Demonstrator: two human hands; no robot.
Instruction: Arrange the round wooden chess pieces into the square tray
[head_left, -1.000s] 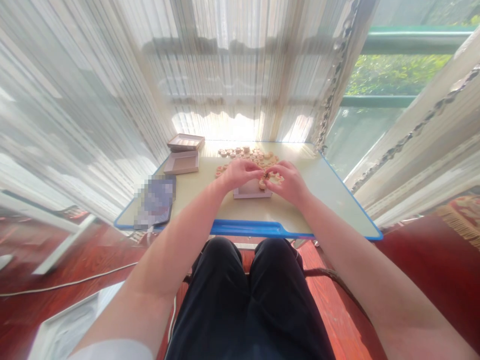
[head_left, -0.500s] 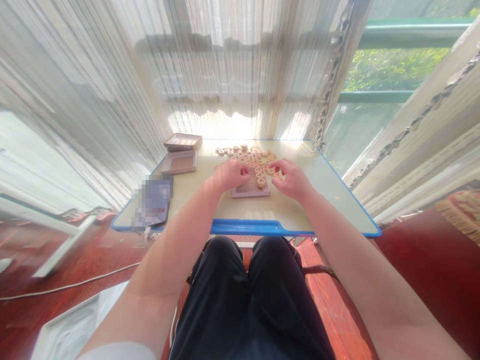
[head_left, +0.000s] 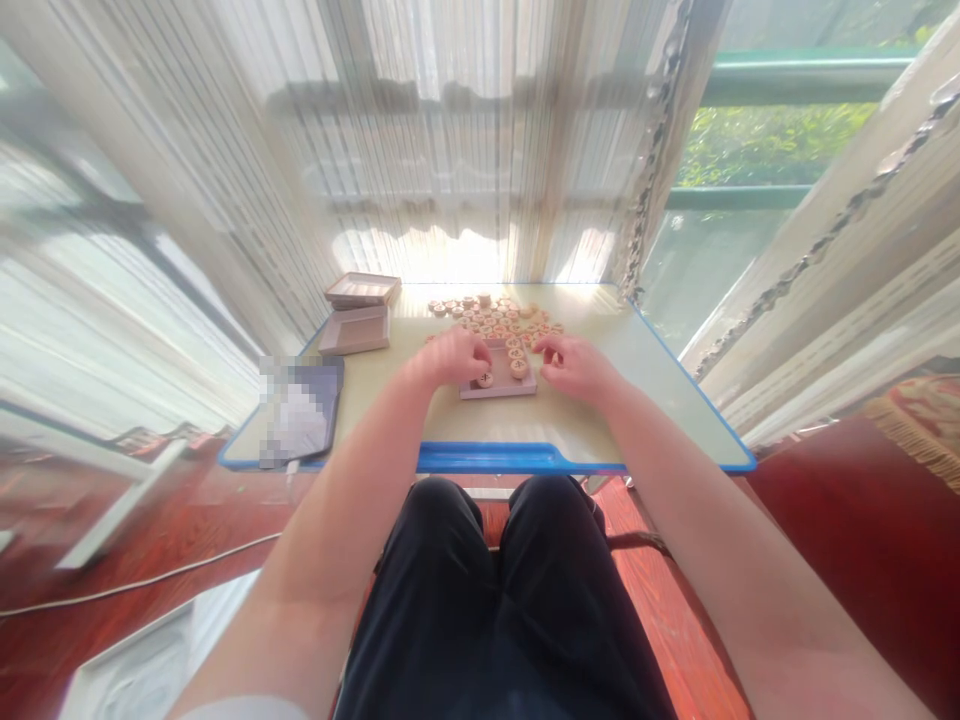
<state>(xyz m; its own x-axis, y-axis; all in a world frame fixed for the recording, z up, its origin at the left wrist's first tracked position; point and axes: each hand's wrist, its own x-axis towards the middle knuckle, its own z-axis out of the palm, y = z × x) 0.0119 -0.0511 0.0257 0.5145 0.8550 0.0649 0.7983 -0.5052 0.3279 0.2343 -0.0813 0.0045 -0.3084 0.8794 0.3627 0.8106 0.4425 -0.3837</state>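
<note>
Discs are being sorted into a tray.
Left hand, curled, sets one disc down; right hand, loosely curled, holds nothing visible. Discs are best laid flat, side by side.

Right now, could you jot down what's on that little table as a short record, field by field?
surface: pale table with a blue edge, set against sheer curtains
left hand: left hand at the left side of the small tray, fingers curled beside a wooden disc; grip unclear
right hand: right hand just right of the tray, fingers bent, holding nothing that shows
small tray: small tray, pinkish, two round wooden discs in it
loose pieces: many more discs scattered behind the tray
far left: two shallow boxes
near left: dark flat item, blurred out
</note>
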